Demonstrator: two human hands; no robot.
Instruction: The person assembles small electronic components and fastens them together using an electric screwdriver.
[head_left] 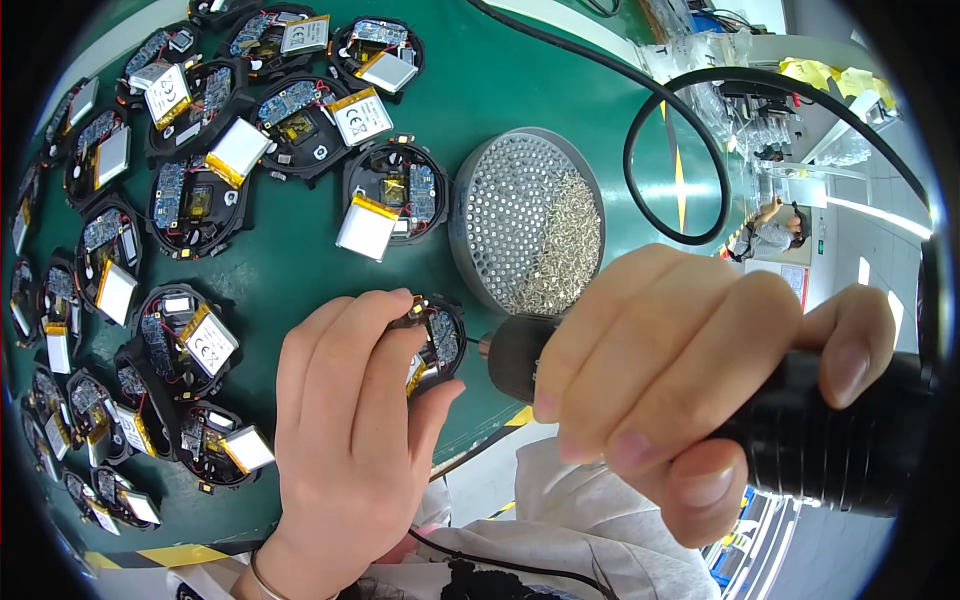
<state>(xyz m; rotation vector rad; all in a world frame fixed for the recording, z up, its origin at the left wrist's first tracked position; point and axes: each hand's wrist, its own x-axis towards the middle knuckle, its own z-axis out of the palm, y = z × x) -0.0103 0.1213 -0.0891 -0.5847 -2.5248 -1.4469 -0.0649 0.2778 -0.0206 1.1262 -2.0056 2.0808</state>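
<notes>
My left hand [350, 420] is closed around a round black device housing [443, 335] with a blue circuit board, near the front edge of the green bench. Its palm and fingers cover much of that housing. In my right hand [670, 370] is a black electric screwdriver [820, 430], held sideways with its tip pointing left. The thin bit [472, 341] reaches the right rim of the housing; whether it touches a screw I cannot tell. Just beyond the screwdriver stands a round grey tray [500, 200] with a perforated bottom, its right part heaped with small silver screws [565, 245].
Several more open round housings [395, 190] with circuit boards and silver battery packs spread over the left and back of the green bench [300, 240]. A thick black cable [630, 150] loops at the right. Farther right, a person [775, 230] sits in the background.
</notes>
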